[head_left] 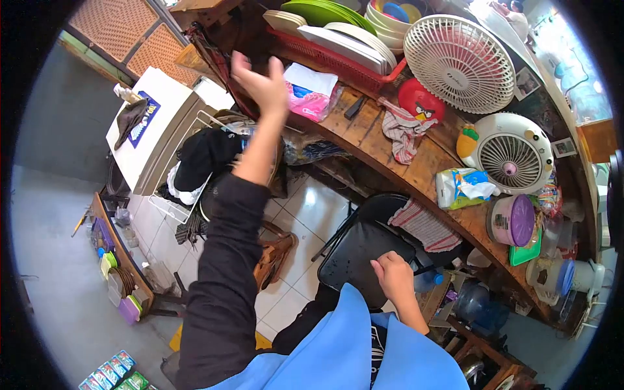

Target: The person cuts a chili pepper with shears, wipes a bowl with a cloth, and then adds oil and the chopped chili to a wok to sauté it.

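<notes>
My left hand (262,84) is raised at the upper left with its fingers apart and nothing in it, close to the left end of the wooden counter (354,133). Beside it on the counter lie a pink and white packet (309,97) and a dark remote-like object (355,108). Lower down, my right hand (393,272) hangs over the black chair seat (364,257) with its fingers curled; whether it holds anything is hidden. A striped cloth (426,225) hangs behind the chair.
On the counter stand a red plate rack (325,55), a white fan (510,162), a wet-wipe pack (461,187) and a purple-lidded tub (513,220). A white cabinet (153,130) and a wire basket (172,208) stand left. A brown stool (276,253) is on the tiled floor.
</notes>
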`<state>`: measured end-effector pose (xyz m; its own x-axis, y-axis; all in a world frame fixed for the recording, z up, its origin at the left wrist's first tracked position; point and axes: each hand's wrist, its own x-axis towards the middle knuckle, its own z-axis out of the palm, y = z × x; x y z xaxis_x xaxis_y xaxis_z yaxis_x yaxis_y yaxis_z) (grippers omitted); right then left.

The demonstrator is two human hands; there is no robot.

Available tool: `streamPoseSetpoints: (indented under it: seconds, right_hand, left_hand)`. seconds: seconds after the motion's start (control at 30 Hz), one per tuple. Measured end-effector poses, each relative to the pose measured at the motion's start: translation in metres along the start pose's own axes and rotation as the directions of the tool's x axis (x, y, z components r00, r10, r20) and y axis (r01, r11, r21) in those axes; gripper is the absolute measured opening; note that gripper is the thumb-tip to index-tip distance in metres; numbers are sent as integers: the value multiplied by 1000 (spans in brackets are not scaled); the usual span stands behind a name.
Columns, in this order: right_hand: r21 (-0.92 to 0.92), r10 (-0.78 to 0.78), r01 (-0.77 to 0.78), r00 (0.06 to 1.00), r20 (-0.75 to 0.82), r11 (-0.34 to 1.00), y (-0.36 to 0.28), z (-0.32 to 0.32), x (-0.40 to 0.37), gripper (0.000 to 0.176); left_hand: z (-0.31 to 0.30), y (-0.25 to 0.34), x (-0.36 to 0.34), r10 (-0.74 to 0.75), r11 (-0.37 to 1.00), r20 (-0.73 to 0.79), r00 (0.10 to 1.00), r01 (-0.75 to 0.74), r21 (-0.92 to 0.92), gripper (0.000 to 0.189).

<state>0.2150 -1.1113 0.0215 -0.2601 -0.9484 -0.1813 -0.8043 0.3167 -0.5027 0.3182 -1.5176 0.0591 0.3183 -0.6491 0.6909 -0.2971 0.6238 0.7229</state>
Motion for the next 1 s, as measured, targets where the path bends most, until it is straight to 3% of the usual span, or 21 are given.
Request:
streamPoseSetpoints:
  seconds: [0.03, 0.1, 0.2, 0.4, 0.47, 0.6, 0.67, 0.8, 0.9, 1.0]
  right_hand:
    - [-29, -1, 1, 1000, -12, 1000, -1, -3, 5, 12]
    - [-69, -1, -1, 1000, -29, 998, -5, -14, 21, 12]
    - [8, -133, 136, 973, -187, 991, -13, -49, 61, 16]
    - [-30, -249, 255, 901, -356, 966, -62, -109, 183, 9]
    - [-46, -319, 353, 771, -551, 934, -77, -118, 224, 8]
    - [-87, -258, 261, 748, -612, 962, -102, -134, 296, 10]
    - [-98, -271, 296, 627, -730, 950, -112, -140, 330, 14]
    - [-94, -218, 224, 636, -740, 970, -120, -150, 387, 18]
    - [-44, -39, 9, 674, -737, 999, -116, -155, 419, 21]
    - [-112, -161, 116, 735, -659, 987, -107, -150, 428, 16]
  left_hand:
    - [6, 1, -28, 15, 996, 35, 999, -12, -94, 62]
    - [10, 12, -72, 12, 998, 164, 986, -2, -60, 56]
    - [24, -8, -106, 156, 973, 278, 948, -196, 120, 50]
    - [50, -27, -117, 206, 897, 339, 918, -316, 310, 50]
    - [49, -26, -117, 196, 899, 336, 921, -306, 314, 48]
    - [47, -31, -118, 200, 924, 282, 938, -277, 265, 40]
    - [49, -33, -117, 210, 921, 299, 931, -292, 260, 40]
    - [49, -30, -116, 140, 929, 333, 932, -240, 281, 38]
    - [50, -33, -117, 140, 935, 343, 929, -238, 263, 37]
    - [48, -33, -117, 137, 935, 348, 928, -237, 264, 36]
